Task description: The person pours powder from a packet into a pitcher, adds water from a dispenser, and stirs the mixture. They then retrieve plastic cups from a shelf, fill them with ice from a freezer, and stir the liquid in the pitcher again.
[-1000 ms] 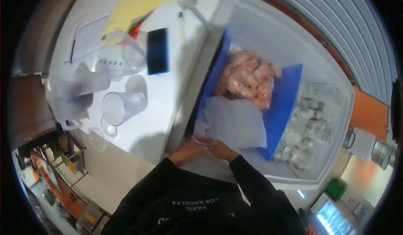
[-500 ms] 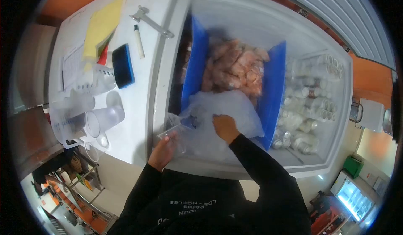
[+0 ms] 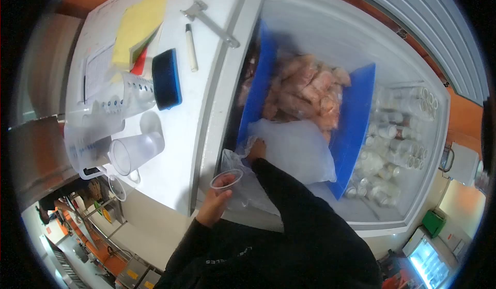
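Note:
My left hand (image 3: pixel 214 207) is closed around a clear plastic cup (image 3: pixel 236 181), its round rim tipped up toward me at the freezer's near left corner. My right hand (image 3: pixel 257 150) grips the left end of a large translucent plastic bag (image 3: pixel 297 147) with whitish contents. Part of its fingers is hidden in the folds of the plastic. The bag lies inside the chest freezer (image 3: pixel 315 10), between two blue panels (image 3: pixel 356 129). Behind the bag are packs of pinkish raw meat (image 3: pixel 310 90).
Bottles and jars (image 3: pixel 400 134) fill the freezer's right side. On the white surface at left lie a metal tool (image 3: pixel 212 24), a marker (image 3: pixel 191 49), a black-and-blue brush (image 3: pixel 166 80), yellow paper (image 3: pixel 139 25) and clear measuring jugs (image 3: pixel 137 152).
My right hand has moved left across the bag to its end. My left hand has turned the cup so its rim faces up. The view has shifted slightly.

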Tool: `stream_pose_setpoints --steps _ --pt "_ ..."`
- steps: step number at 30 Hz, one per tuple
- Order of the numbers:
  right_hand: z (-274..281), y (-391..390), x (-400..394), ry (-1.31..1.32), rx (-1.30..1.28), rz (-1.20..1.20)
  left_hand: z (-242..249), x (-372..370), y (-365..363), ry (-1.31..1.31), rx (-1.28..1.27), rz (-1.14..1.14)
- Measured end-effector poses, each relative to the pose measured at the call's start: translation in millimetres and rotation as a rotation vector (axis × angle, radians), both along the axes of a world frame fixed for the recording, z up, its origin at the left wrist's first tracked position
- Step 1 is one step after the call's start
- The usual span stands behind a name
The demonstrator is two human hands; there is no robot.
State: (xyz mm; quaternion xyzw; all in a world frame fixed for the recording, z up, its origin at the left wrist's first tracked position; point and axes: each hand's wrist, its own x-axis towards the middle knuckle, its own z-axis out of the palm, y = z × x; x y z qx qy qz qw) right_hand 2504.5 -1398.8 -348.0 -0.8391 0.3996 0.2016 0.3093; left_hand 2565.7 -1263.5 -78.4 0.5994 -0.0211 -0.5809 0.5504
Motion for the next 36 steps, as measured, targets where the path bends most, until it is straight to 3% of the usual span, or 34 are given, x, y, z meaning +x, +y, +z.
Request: stream_pose_setpoints --steps 2,4,6,8,9,11,16,20,24,26,28,29,31,36 --pt "14 -6 -5 0.048 0.021 0.129 3 1 5 0.074 0.017 0.013" --pt "91 -30 -6 0.065 0.056 0.183 11 4 4 0.067 0.025 -0.009" --pt "108 -47 -34 -0.262 0.153 0.326 16 7 4 0.077 0.026 -0.013" --pt "116 -62 -60 -0.361 0.312 0.185 17 6 5 0.106 0.013 0.001" --pt "119 -70 -69 -0.294 0.416 -0.022 15 5 5 0.11 0.003 0.025" --pt "118 -76 -78 -0.266 0.498 -0.165 10 3 6 0.116 -0.013 0.068" --pt "113 -73 -74 -0.549 0.492 0.071 -9 7 12 0.13 0.01 0.002" --pt "117 -94 -54 -0.139 0.461 0.465 11 8 7 0.183 -0.042 0.095" --pt "116 -114 -52 -0.179 0.39 0.891 12 9 5 0.145 0.014 0.036" --pt "109 -111 -55 -0.191 0.353 0.949 10 10 4 0.032 0.092 -0.075" --pt "102 -100 -54 -0.181 0.321 0.78 15 10 1 0.025 0.111 -0.073" --pt "105 -99 -50 -0.204 0.215 0.826 17 9 -1 0.021 0.119 -0.072" --pt "109 -98 -42 -0.25 0.003 0.914 18 7 -2 0.092 0.072 -0.014" --pt "80 -120 -11 -0.383 -0.138 0.772 10 5 4 0.128 0.098 -0.053"
